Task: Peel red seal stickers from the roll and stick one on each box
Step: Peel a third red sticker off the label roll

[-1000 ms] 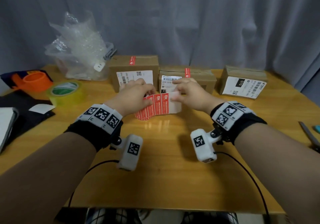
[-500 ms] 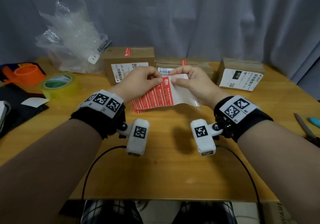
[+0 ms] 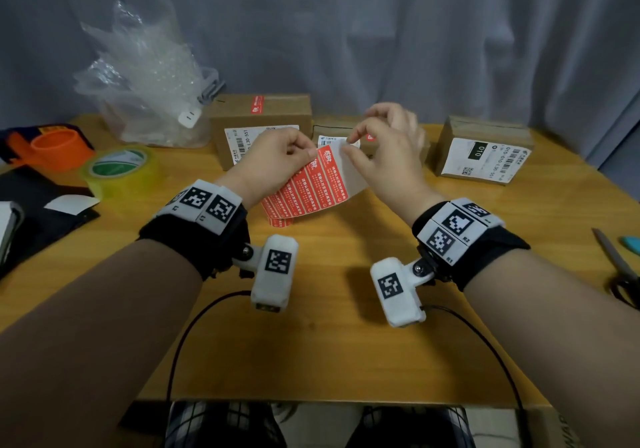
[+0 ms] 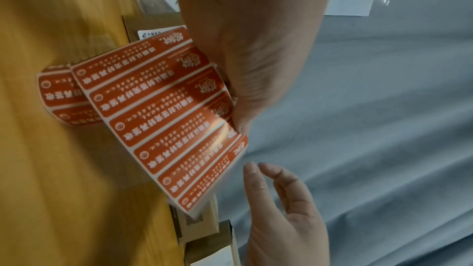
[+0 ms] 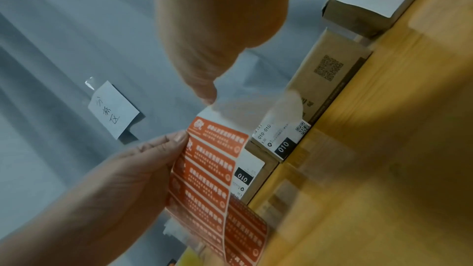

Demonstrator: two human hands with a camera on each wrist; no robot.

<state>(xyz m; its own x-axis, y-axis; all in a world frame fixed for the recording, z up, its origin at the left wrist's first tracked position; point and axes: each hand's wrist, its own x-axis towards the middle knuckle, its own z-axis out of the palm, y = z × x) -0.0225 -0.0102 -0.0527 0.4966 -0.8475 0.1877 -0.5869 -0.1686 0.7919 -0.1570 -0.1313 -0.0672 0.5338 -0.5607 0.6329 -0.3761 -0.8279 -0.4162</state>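
A strip of red seal stickers (image 3: 304,187) on white backing rises from its roll on the wooden table (image 3: 329,343). My left hand (image 3: 308,151) pinches the strip's top left edge (image 4: 166,118). At the bare white end, my right hand (image 3: 348,142) pinches the backing between thumb (image 5: 204,88) and forefinger. Three cardboard boxes stand behind. The left box (image 3: 259,125) has a red seal on top. The middle box (image 3: 329,132), partly hidden by my hands, shows a red seal too. No seal shows on the right box (image 3: 485,149).
A bubble-wrap bag (image 3: 145,83) stands at the back left. Near it are an orange roll (image 3: 55,142) and a yellow-green tape roll (image 3: 121,170). Scissors (image 3: 620,267) lie at the right edge. A grey curtain hangs behind the table.
Both hands have lifted the strip off the table. The right hand has shifted up and to the right along the white backing end.
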